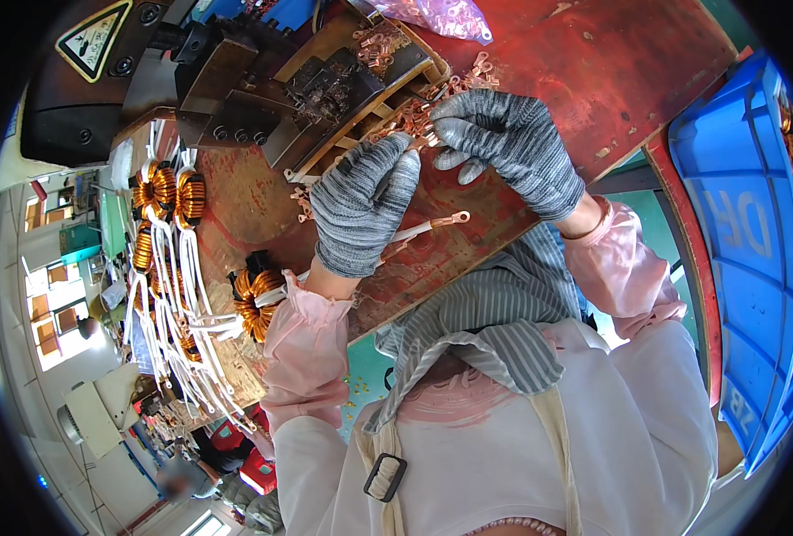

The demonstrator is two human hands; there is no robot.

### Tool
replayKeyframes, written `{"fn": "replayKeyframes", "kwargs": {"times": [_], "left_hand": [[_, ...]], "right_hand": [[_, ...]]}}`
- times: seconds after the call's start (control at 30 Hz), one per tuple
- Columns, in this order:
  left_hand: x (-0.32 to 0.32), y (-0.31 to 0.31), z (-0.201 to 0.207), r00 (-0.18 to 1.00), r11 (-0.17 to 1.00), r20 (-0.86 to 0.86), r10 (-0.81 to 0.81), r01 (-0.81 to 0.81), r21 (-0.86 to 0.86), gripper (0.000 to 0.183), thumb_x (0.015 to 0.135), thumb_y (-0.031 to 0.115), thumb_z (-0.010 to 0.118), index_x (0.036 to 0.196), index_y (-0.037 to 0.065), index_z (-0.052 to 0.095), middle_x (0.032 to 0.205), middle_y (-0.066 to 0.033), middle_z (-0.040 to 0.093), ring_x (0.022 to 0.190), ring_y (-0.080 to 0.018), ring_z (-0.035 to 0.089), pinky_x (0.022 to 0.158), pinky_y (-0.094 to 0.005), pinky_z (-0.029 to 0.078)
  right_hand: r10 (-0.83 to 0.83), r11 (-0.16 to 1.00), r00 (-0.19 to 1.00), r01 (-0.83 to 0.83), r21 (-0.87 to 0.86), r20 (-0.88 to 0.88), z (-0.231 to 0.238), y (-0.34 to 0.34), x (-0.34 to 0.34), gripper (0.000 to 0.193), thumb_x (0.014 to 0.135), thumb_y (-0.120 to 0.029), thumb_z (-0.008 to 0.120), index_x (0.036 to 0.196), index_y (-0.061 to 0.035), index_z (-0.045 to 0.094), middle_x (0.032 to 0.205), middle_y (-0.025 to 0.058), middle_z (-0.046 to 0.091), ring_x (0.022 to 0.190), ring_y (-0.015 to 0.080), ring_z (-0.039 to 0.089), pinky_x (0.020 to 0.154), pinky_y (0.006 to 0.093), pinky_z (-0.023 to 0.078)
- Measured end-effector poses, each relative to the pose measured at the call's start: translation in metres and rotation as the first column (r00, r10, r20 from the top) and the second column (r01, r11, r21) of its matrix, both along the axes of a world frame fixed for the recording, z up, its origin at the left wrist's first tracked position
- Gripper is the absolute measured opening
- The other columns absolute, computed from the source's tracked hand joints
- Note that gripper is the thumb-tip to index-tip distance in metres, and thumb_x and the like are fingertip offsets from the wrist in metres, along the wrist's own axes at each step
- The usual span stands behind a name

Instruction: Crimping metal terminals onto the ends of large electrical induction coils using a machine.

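My left hand point(365, 205), in a grey striped knit glove, has thumb and fingers pressed together. Whatever sits between its fingertips is hidden. Beneath it, a white wire lead ends in a copper ring terminal point(460, 217) to the right. A copper-wound ring coil point(255, 299) with white leads lies beside my left wrist. My right hand point(508, 147), gloved alike, pinches thumb and forefinger, its other fingers loosely curled. Its fingertips are at a pile of loose copper terminals point(414, 121); I cannot make out what they hold. The hands face each other, slightly apart.
A dark metal press point(236, 85) with a wooden-framed bed stands at the far left on the worn red table point(584, 76). Several coils with white leads point(178, 268) lie left. A plastic bag of terminals point(441, 16) is at the back. A blue crate point(736, 241) stands right.
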State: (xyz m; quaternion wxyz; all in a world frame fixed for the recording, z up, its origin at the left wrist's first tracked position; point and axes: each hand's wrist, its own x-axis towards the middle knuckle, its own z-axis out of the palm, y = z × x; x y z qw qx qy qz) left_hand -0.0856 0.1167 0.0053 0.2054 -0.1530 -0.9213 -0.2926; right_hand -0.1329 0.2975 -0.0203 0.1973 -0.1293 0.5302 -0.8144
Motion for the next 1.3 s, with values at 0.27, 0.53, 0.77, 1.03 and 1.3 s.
{"fn": "replayKeyframes", "kwargs": {"times": [0.27,0.53,0.77,1.03,1.3], "left_hand": [[-0.002,0.0,0.0,0.985,0.942,-0.168,-0.032,-0.026,-0.336,0.02,0.076,0.017,0.064,0.095,0.01,0.064,0.075,-0.0061,0.061,0.06,-0.0208,0.059,0.056,-0.0302,0.047],[0.002,-0.001,-0.002,0.97,0.741,-0.2,-0.135,-0.035,-0.671,0.03,0.078,0.022,0.055,0.104,0.007,0.057,0.079,-0.0102,0.06,0.058,-0.0218,0.058,0.046,-0.0336,0.046],[-0.002,-0.015,0.02,0.926,0.986,0.341,-0.161,0.168,0.009,0.033,0.081,0.027,0.059,0.109,0.008,0.058,0.088,-0.0092,0.063,0.079,-0.0161,0.061,0.07,-0.0255,0.047],[0.085,-0.145,0.007,0.815,0.982,0.576,0.067,-0.155,0.105,0.027,0.084,0.026,0.054,0.093,0.002,0.063,0.085,-0.0109,0.063,0.077,-0.0195,0.061,0.069,-0.0279,0.048],[0.11,-0.158,0.005,0.886,0.9,0.378,0.268,-0.091,-0.425,0.035,0.084,0.034,0.049,0.079,0.003,0.064,0.071,-0.0122,0.059,0.067,-0.031,0.056,0.062,-0.0373,0.045]], "right_hand": [[-0.018,1.0,1.0,0.018,0.014,0.009,0.01,-0.001,0.005,0.027,0.081,-0.01,0.059,0.101,0.0071,0.055,0.083,0.0118,0.062,0.071,0.0184,0.063,0.055,0.026,0.054],[0.081,0.996,0.993,-0.076,0.055,-0.084,0.007,0.005,0.0,0.027,0.083,-0.014,0.058,0.102,0.0051,0.056,0.085,0.011,0.063,0.075,0.0167,0.063,0.061,0.025,0.053],[0.09,0.994,0.992,-0.085,0.066,-0.084,0.004,0.004,-0.004,0.02,0.08,-0.01,0.061,0.095,0.004,0.06,0.079,0.0084,0.063,0.07,0.0124,0.06,0.062,0.0236,0.051],[0.118,0.993,0.992,-0.118,0.018,-0.045,0.001,-0.004,-0.015,0.022,0.08,-0.007,0.061,0.097,0.0055,0.058,0.081,0.0092,0.062,0.072,0.0142,0.062,0.064,0.024,0.052],[0.141,0.986,0.981,-0.126,0.112,-0.134,0.022,-0.036,-0.026,0.022,0.082,-0.009,0.058,0.099,0.0045,0.057,0.08,0.0099,0.062,0.071,0.0145,0.062,0.063,0.0236,0.053]]}}
